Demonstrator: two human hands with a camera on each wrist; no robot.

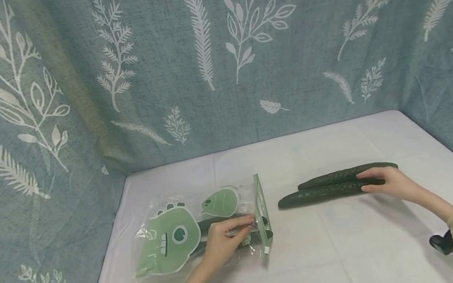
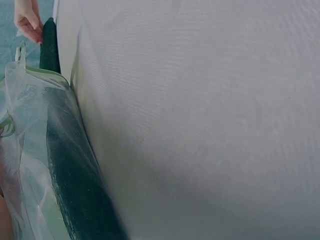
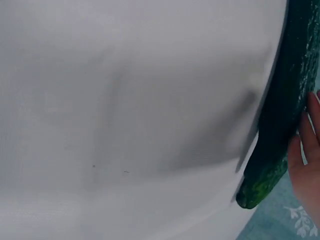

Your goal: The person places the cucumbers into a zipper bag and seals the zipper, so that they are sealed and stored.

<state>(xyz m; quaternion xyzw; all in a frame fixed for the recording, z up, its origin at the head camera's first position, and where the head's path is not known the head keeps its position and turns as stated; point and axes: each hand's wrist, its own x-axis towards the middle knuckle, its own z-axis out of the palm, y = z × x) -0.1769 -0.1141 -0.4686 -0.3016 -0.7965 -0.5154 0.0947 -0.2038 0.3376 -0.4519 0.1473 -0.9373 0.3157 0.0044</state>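
Observation:
On the left of the table a clear zip bag (image 1: 169, 242) printed with green monster faces lies on its side, its green-edged mouth (image 1: 260, 201) toward the right. Inside it are two dark cucumbers (image 1: 209, 224), their ends showing at the mouth; one cucumber (image 2: 75, 165) fills much of the left wrist view through the plastic. My left hand (image 1: 222, 239) pinches the bag's plastic close to the mouth. Two more cucumbers lie side by side on the right, a front one (image 1: 320, 194) and a rear one (image 1: 328, 178). My right hand (image 1: 390, 182) rests with extended fingers at their right end.
A white cloth (image 1: 319, 256) covers the table. Blue-green curtains (image 1: 229, 105) with white leaf prints stand behind it and along both sides. Dark wrist devices (image 1: 442, 243) sit at the beige sleeves.

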